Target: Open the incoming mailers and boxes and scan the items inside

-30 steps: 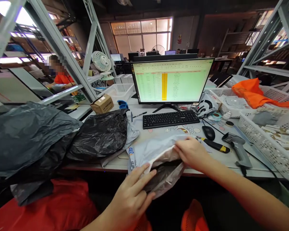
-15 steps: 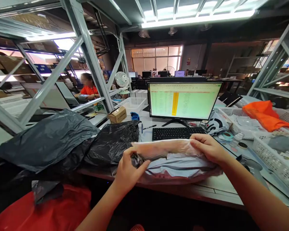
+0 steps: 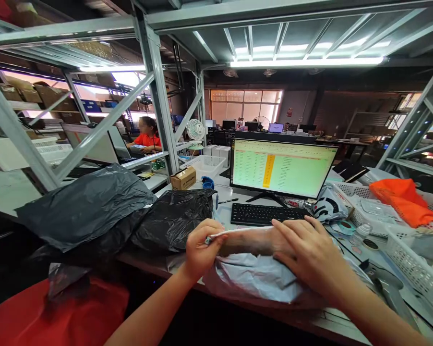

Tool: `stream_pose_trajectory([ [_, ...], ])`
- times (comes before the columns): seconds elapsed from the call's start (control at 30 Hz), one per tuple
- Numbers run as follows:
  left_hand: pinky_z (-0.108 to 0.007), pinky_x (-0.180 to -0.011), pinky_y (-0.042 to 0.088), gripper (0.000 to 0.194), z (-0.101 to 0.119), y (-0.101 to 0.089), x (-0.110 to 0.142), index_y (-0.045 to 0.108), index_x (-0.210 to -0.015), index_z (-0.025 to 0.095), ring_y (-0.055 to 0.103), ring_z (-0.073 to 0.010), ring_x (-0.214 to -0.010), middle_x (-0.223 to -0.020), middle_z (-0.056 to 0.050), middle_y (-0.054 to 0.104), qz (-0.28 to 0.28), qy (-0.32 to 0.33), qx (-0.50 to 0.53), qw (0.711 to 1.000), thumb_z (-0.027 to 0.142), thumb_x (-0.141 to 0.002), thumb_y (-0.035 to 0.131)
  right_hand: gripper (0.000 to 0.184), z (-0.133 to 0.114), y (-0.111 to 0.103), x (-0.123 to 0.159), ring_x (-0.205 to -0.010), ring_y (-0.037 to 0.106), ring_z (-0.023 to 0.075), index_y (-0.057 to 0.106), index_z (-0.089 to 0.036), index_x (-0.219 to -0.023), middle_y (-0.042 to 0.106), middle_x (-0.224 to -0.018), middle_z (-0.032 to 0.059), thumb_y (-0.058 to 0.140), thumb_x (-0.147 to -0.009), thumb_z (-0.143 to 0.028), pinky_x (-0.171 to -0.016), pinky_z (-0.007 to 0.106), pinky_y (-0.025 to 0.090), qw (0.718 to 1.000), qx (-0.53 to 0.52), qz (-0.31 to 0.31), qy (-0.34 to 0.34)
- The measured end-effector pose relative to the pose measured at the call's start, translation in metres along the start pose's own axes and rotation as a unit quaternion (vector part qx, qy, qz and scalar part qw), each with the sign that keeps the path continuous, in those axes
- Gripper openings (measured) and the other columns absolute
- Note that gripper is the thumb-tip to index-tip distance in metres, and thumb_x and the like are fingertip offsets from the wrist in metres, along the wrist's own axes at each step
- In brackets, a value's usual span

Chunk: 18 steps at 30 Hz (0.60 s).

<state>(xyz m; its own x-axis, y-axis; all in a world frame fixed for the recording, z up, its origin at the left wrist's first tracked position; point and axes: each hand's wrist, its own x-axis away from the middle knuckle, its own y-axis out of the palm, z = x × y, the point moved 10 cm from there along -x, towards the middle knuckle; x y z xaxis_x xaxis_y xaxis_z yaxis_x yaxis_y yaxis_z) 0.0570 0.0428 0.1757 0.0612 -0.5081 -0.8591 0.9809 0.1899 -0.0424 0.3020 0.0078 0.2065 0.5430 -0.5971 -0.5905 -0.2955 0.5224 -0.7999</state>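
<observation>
A whitish plastic mailing bag [image 3: 259, 274] lies at the desk's front edge, a see-through brownish strip [image 3: 250, 241] running along its far side. My left hand [image 3: 204, 247] is closed, pinching the bag's far left corner between thumb and fingers. Across the right part of the strip lies my right hand [image 3: 308, 254], its fingers stretched out and the thumb apart on the nearer side. That hand covers the strip's right end. What the bag contains is hidden.
Black plastic bags [image 3: 176, 216] lie to the left, beside a dark grey bag [image 3: 90, 204]. Behind the mailing bag are a keyboard [image 3: 263, 214] and monitor [image 3: 283, 168]. White baskets [image 3: 414, 254] stand on the right. A co-worker [image 3: 150, 137] sits beyond the metal frame.
My right hand has moved from the bag's far right corner inward onto the strip, its fingers opening out. My left hand has closed on the left corner. The view has shifted slightly.
</observation>
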Motion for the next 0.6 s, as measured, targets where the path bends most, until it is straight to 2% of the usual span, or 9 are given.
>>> stream_pose_trajectory([
  [0.07,-0.027,-0.068,0.053,0.01,0.013,0.007,0.005,0.068,-0.076,0.019,0.066,-0.0148,-0.074,-0.077,-0.002,0.07,0.001,0.03,-0.005,1.0,0.015,-0.085,0.071,0.052,-0.025,0.0,-0.003,-0.11,0.056,0.0328,0.046,-0.018,-0.143,0.064,-0.124,0.0143,0.061,-0.096,-0.034,-0.109,0.059,0.027,0.998,0.066,0.007,-0.022],
  [0.13,-0.025,-0.067,0.054,0.01,0.024,0.019,0.007,0.067,-0.077,0.019,0.066,-0.0139,-0.072,-0.077,-0.002,0.069,-0.015,0.05,0.003,0.999,0.014,-0.084,0.071,0.044,-0.045,0.003,-0.013,-0.102,0.059,0.031,0.052,-0.015,-0.136,0.067,-0.114,0.0138,0.06,-0.097,-0.034,-0.101,0.053,0.034,0.996,0.082,0.001,-0.034],
  [0.2,-0.026,-0.069,0.054,0.009,0.029,0.03,0.009,0.066,-0.08,0.019,0.067,-0.0142,-0.074,-0.079,-0.002,0.07,-0.035,0.043,0.013,0.998,0.015,-0.083,0.073,0.02,-0.056,0.006,-0.026,-0.078,0.059,0.0238,0.063,-0.016,-0.11,0.068,-0.089,0.007,0.056,-0.099,-0.031,-0.078,0.04,0.04,0.997,0.062,-0.011,-0.053],
  [0.27,-0.028,-0.076,0.055,0.02,0.015,0.039,0.014,0.066,-0.096,0.02,0.069,-0.0166,-0.084,-0.091,-0.003,0.072,-0.062,-0.038,0.0,0.997,0.016,-0.079,0.076,0.027,-0.055,0.001,-0.038,-0.06,0.051,0.0181,0.06,-0.02,-0.08,0.059,-0.067,0.0005,0.049,-0.102,-0.029,-0.06,0.035,0.031,0.998,0.022,-0.001,-0.067],
  [0.33,-0.033,-0.09,0.054,0.056,-0.01,0.051,0.026,0.057,-0.126,0.022,0.069,-0.0209,-0.102,-0.113,-0.006,0.072,-0.122,-0.154,-0.017,0.98,0.019,-0.075,0.079,0.038,-0.039,-0.016,-0.045,-0.054,0.044,0.0146,0.05,-0.021,-0.067,0.051,-0.059,-0.0022,0.044,-0.104,-0.028,-0.056,0.032,0.027,0.997,-0.035,0.048,-0.054],
  [0.4,-0.038,-0.103,0.048,0.074,-0.027,0.066,0.04,0.044,-0.144,0.024,0.062,-0.025,-0.12,-0.132,-0.009,0.066,-0.208,-0.213,-0.026,0.954,0.026,-0.078,0.077,0.039,-0.011,-0.037,-0.046,-0.052,0.041,0.0116,0.046,-0.021,-0.065,0.045,-0.058,-0.0045,0.047,-0.103,-0.03,-0.053,0.028,0.028,0.988,-0.101,0.112,-0.012],
  [0.47,-0.04,-0.11,0.043,0.062,-0.032,0.075,0.047,0.047,-0.144,0.023,0.057,-0.0265,-0.128,-0.14,-0.009,0.061,-0.262,-0.203,-0.035,0.943,0.03,-0.086,0.068,0.04,0.017,-0.055,-0.041,-0.05,0.037,0.0095,0.044,-0.02,-0.063,0.039,-0.056,-0.0065,0.053,-0.1,-0.032,-0.051,0.025,0.027,0.973,-0.153,0.17,0.035],
  [0.53,-0.038,-0.111,0.041,0.051,-0.035,0.08,0.05,0.052,-0.141,0.022,0.056,-0.0256,-0.129,-0.14,-0.008,0.061,-0.274,-0.183,-0.052,0.943,0.027,-0.091,0.057,0.04,0.043,-0.067,-0.032,-0.05,0.033,0.0094,0.044,-0.02,-0.063,0.035,-0.056,-0.0072,0.058,-0.098,-0.033,-0.049,0.025,0.025,0.951,-0.187,0.228,0.092],
  [0.6,-0.037,-0.111,0.041,0.051,-0.04,0.085,0.053,0.052,-0.141,0.021,0.056,-0.0241,-0.128,-0.138,-0.008,0.062,-0.277,-0.187,-0.06,0.941,0.019,-0.089,0.05,0.039,0.069,-0.073,-0.022,-0.052,0.032,0.01,0.045,-0.021,-0.063,0.034,-0.057,-0.0071,0.061,-0.096,-0.037,-0.049,0.025,0.025,0.917,-0.224,0.29,0.157],
])
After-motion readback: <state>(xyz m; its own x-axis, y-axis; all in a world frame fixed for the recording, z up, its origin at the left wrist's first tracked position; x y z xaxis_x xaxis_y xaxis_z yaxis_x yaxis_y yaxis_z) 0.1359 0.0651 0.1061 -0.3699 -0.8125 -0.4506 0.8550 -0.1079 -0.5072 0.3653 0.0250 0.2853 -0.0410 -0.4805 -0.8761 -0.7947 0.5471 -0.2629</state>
